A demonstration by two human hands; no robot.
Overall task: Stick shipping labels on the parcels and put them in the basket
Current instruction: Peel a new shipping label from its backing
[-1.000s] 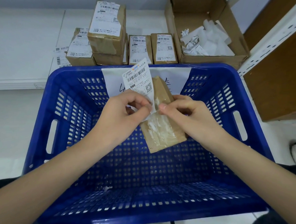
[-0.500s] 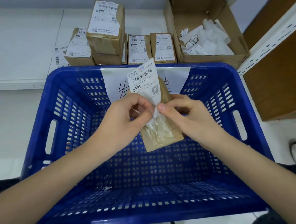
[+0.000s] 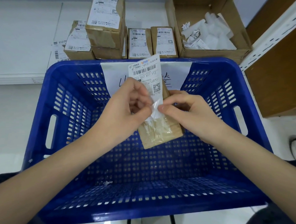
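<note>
One glossy label (image 3: 146, 73), taped cardboard parcel (image 3: 161, 133)

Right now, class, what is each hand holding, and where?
Left hand pinches the shipping label at its lower edge; right hand pinches its peeling backing.

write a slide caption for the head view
Both hands peel a shipping label off its backing over a brown parcel above the blue basket.

The basket (image 3: 43, 115) was deep blue, its walls and floor patterned with rows of slots. Above it, a white label (image 3: 146, 73) carried black barcode stripes (and a chequered square code), over a brown parcel (image 3: 161, 133); beyond its far rim stood more brown boxes (image 3: 106, 36).
</note>
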